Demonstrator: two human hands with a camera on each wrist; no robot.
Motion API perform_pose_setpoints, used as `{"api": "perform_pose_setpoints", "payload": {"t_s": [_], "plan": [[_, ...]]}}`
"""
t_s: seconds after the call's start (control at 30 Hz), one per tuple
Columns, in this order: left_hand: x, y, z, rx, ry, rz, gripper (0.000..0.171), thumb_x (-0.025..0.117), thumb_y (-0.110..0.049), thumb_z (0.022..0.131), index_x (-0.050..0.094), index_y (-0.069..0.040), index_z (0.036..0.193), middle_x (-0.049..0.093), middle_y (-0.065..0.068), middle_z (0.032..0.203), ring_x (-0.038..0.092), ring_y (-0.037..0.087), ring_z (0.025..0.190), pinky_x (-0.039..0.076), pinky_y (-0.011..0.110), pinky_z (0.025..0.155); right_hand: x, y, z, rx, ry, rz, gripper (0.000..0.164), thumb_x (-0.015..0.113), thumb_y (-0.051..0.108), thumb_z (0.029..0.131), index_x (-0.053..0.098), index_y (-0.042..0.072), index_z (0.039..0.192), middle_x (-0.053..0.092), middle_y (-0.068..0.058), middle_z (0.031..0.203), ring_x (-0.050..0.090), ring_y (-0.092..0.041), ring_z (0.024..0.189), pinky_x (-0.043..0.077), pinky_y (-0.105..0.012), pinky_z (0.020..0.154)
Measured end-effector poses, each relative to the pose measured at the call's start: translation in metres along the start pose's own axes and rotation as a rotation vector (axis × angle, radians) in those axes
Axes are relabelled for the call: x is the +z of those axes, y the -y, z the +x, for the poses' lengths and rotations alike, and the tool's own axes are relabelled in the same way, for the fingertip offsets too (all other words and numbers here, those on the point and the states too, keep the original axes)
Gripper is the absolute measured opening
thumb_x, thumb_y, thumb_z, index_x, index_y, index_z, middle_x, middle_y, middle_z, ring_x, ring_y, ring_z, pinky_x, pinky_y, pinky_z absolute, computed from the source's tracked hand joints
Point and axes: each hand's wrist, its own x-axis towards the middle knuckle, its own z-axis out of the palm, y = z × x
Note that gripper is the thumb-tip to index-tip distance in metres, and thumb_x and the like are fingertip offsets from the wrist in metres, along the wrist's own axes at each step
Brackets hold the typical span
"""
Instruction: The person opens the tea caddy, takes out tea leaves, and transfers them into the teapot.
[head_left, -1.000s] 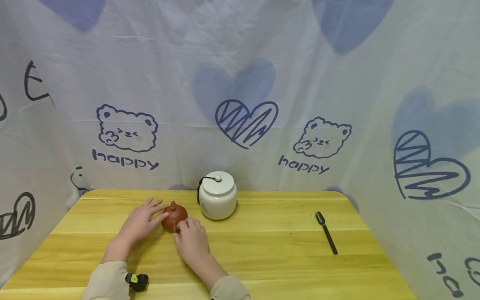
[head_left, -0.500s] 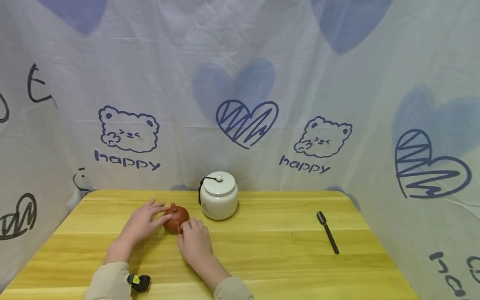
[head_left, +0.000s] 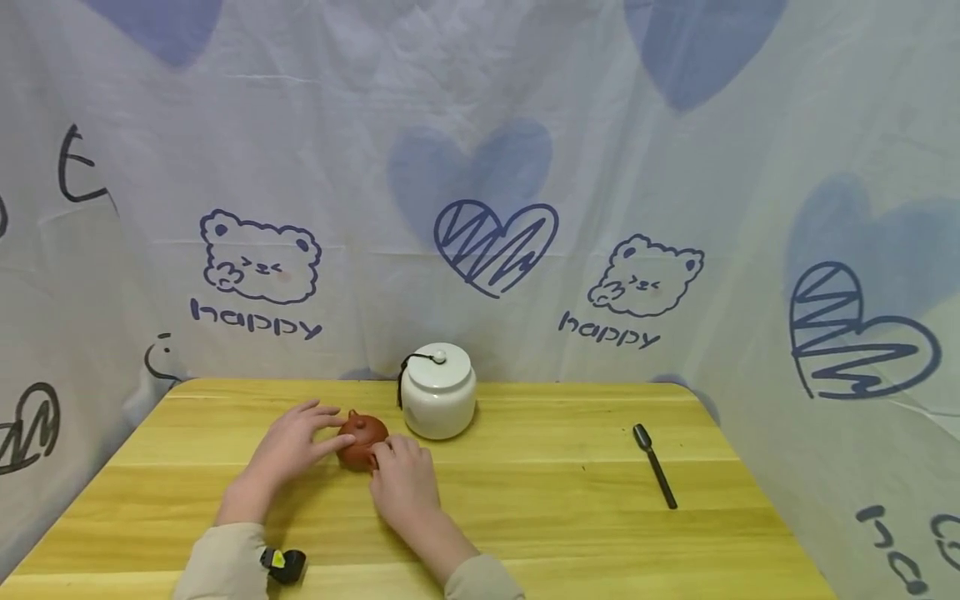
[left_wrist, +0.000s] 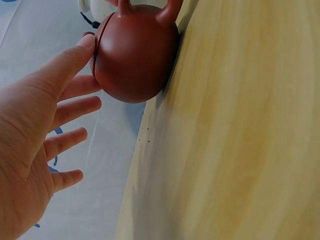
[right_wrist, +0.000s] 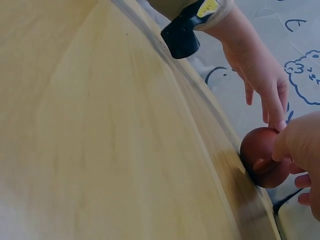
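A small reddish-brown clay teapot (head_left: 358,450) stands at the left of the wooden table, its knobbed lid on. From the left, my left hand (head_left: 288,446) reaches to it with fingers fairly straight and spread. In the left wrist view the thumb (left_wrist: 85,42) touches the lid's edge, while the other fingers (left_wrist: 75,107) extend beside the pot. My right hand (head_left: 407,483) pinches the teapot's handle from the near right side, with fingers curled. The right wrist view shows both hands meeting at the pot (right_wrist: 260,142); the right fingers partly cover its handle.
A white lidded jar (head_left: 438,404) with a black cord stands just behind and right of the teapot. Far to the right lies a dark narrow scoop (head_left: 654,467). A printed cloth (head_left: 510,333) rises behind the table (head_left: 555,517). A black wrist camera (head_left: 285,567) sits at the left sleeve.
The teapot has shifted slightly to the right and turned a little, with both hands moving along with it. The jar and scoop stay in place; the head view has shifted slightly.
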Motion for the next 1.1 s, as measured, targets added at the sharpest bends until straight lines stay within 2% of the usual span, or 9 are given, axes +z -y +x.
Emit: {"api": "perform_pose_setpoints", "payload": {"t_s": [0.2, 0.43, 0.63, 0.8, 1.1], "plan": [[0.004, -0.001, -0.001, 0.027, -0.04, 0.038, 0.044, 0.069, -0.049, 0.086, 0.076, -0.012, 0.108, 0.067, 0.013, 0.126, 0.048, 0.044, 0.13, 0.037, 0.062, 0.106, -0.003, -0.006, -0.002, -0.01, 0.032, 0.031, 0.023, 0.073, 0.034, 0.085, 0.068, 0.022, 0.104, 0.063, 0.004, 0.107, 0.058, -0.015, 0.103, 0.05, -0.031, 0.082], [0.009, -0.007, 0.002, 0.061, -0.074, 0.001, 0.04, 0.073, -0.05, 0.081, 0.075, -0.014, 0.101, 0.067, 0.012, 0.125, 0.051, 0.041, 0.128, 0.039, 0.062, 0.105, -0.004, -0.015, -0.004, -0.021, -0.043, -0.041, 0.022, 0.076, 0.028, 0.081, 0.069, 0.021, 0.1, 0.065, 0.005, 0.103, 0.059, -0.015, 0.098, 0.05, -0.03, 0.078], [0.01, -0.011, 0.003, 0.071, -0.047, 0.03, 0.054, 0.072, -0.054, 0.08, 0.073, -0.012, 0.114, 0.069, 0.009, 0.124, 0.05, 0.04, 0.129, 0.037, 0.064, 0.105, 0.0, -0.023, -0.006, -0.017, -0.086, -0.045, 0.021, 0.074, 0.02, 0.078, 0.069, 0.02, 0.098, 0.065, 0.005, 0.099, 0.059, -0.015, 0.094, 0.05, -0.03, 0.074], [0.01, -0.019, 0.002, 0.081, 0.001, 0.062, 0.06, 0.072, -0.056, 0.078, 0.071, -0.012, 0.118, 0.068, 0.008, 0.126, 0.05, 0.04, 0.13, 0.035, 0.067, 0.105, 0.0, -0.029, -0.008, 0.004, -0.123, -0.037, 0.021, 0.075, 0.016, 0.075, 0.069, 0.02, 0.095, 0.065, 0.005, 0.096, 0.06, -0.016, 0.092, 0.049, -0.03, 0.074], [0.014, -0.034, 0.004, 0.114, 0.033, 0.078, 0.06, 0.076, -0.055, 0.075, 0.071, -0.013, 0.119, 0.068, 0.006, 0.125, 0.051, 0.039, 0.129, 0.034, 0.068, 0.105, -0.002, -0.049, -0.014, 0.027, -0.178, -0.011, 0.024, 0.075, 0.009, 0.07, 0.068, 0.018, 0.091, 0.063, 0.003, 0.089, 0.06, -0.017, 0.088, 0.048, -0.03, 0.067]]}}
